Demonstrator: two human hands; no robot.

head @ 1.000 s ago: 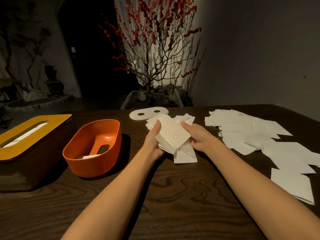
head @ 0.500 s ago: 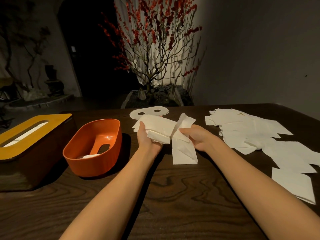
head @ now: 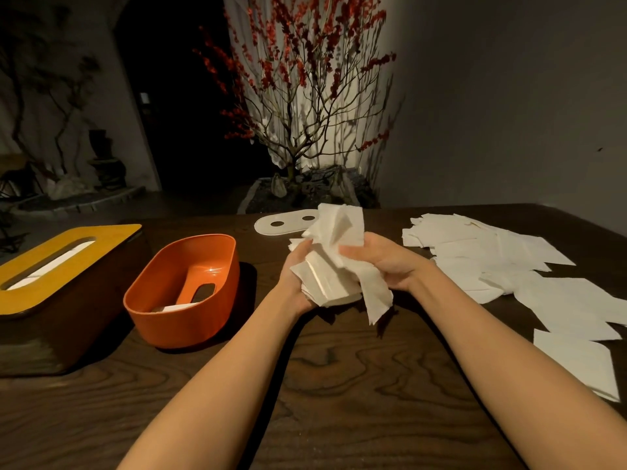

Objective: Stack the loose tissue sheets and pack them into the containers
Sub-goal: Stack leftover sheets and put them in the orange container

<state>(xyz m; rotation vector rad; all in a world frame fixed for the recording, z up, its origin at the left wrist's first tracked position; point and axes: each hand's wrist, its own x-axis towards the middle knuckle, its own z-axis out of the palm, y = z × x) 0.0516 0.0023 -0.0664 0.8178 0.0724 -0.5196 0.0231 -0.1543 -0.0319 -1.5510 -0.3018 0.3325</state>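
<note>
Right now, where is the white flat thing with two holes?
The white lid lies flat at the far middle of the table, just behind the tissues in the hands, right of the orange tub.

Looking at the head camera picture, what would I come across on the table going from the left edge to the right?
Dark wooden tissue box with a yellow slotted lid → orange oval plastic tub → bundle of white tissue sheets gripped in both hands → spread of loose white tissue sheets.
</note>
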